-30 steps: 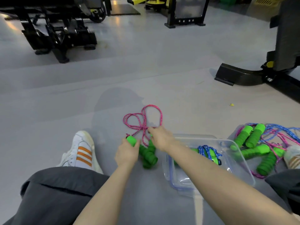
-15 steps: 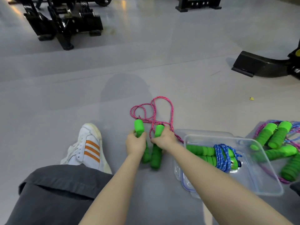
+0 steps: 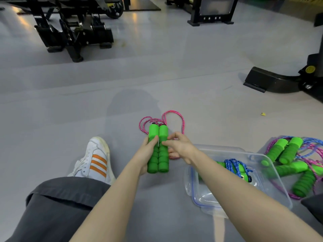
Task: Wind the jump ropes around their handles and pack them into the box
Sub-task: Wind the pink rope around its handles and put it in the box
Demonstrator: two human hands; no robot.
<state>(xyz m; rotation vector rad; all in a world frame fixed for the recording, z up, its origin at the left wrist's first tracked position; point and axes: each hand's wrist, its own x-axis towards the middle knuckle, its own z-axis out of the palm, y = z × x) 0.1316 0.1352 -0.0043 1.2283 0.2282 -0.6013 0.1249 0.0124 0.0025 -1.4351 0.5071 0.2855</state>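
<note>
Two green foam handles [image 3: 158, 149] of a pink jump rope are held side by side, upright, in my left hand [image 3: 146, 154]. Their pink cord [image 3: 174, 117] lies in loose loops on the floor beyond them. My right hand [image 3: 180, 145] touches the right handle with its fingertips and seems to pinch the cord beside it. A clear plastic box [image 3: 272, 179] stands on the floor to the right, and a wound blue rope with green handles [image 3: 234, 166] lies inside it. My right forearm hides part of the box.
A heap of loose ropes with green handles [image 3: 293, 163] lies right of the box. My white shoe with orange stripes [image 3: 95, 159] and grey trouser leg [image 3: 52, 206] are at the left. Black gym machines [image 3: 73, 30] stand at the back, and a machine base [image 3: 272, 81] at the right.
The two handles have been brought together and raised upright in my left hand. My right hand shifted from gripping one handle to touching it at the side. The cord loops drew closer.
</note>
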